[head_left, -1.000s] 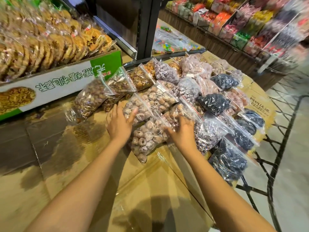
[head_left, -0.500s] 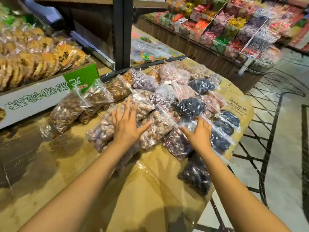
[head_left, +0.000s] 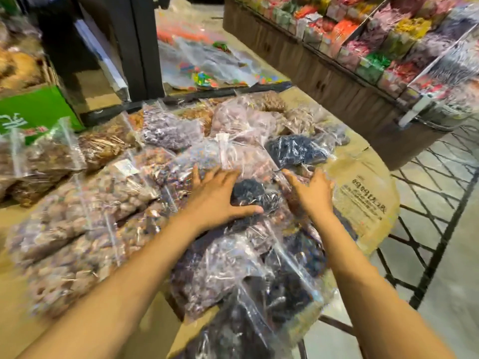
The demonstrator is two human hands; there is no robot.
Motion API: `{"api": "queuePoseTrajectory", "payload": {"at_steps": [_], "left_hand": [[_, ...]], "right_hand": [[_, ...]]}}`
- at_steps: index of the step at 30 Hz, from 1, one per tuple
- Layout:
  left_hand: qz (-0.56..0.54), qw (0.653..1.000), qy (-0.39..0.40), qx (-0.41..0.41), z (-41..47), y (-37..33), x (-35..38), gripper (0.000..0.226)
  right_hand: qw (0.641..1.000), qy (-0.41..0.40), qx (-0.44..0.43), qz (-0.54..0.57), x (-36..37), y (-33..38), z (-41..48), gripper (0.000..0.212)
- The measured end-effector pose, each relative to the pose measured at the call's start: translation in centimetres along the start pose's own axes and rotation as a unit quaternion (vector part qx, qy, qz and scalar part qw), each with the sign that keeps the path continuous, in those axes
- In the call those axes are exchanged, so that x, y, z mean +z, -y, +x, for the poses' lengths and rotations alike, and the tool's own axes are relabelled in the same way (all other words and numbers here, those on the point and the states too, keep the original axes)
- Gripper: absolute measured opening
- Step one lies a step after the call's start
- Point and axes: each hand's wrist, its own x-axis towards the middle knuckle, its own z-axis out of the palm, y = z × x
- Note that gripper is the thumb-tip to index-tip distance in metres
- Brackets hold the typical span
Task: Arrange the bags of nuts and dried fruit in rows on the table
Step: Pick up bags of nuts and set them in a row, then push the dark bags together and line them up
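Observation:
Several clear zip bags of nuts and dried fruit lie crowded on a cardboard-covered table (head_left: 363,193). A bag of dark dried fruit (head_left: 252,194) sits in the middle of the pile. My left hand (head_left: 217,200) lies flat on the bags with fingers spread, its thumb against that dark bag. My right hand (head_left: 315,191) rests just right of it, fingers apart, touching pinkish bags. Bags of pale round nuts (head_left: 85,211) lie to the left; another dark bag (head_left: 295,150) lies beyond. The picture is motion-blurred.
A green and white box (head_left: 33,112) of snacks stands at far left. A black post (head_left: 140,45) rises behind the bags. A wooden display (head_left: 337,81) of coloured candy packs runs along the right. Black metal grating (head_left: 425,229) lies on the floor past the table's edge.
Both hands have moved right and further onto the pile, from the pale nut bags to the dark fruit bag. The camera has come closer and swung right.

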Motion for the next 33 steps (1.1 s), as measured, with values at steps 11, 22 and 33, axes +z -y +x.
{"api": "queuePoseTrajectory", "payload": {"at_steps": [11, 22, 33], "left_hand": [[0.107, 0.980, 0.163, -0.032, 2.2, -3.1, -1.7, 0.098], [0.025, 0.952, 0.255, -0.167, 4.5, -4.6, -2.4, 0.096], [0.011, 0.940, 0.149, -0.308, 3.5, -7.6, -0.7, 0.124]], "right_hand": [[0.997, 0.072, -0.032, 0.002, 1.1, -1.0, 0.2, 0.086], [0.991, 0.081, -0.106, -0.021, -1.8, -1.6, 9.2, 0.092], [0.798, 0.360, -0.370, -0.311, 0.2, 1.2, 22.2, 0.132]]}}
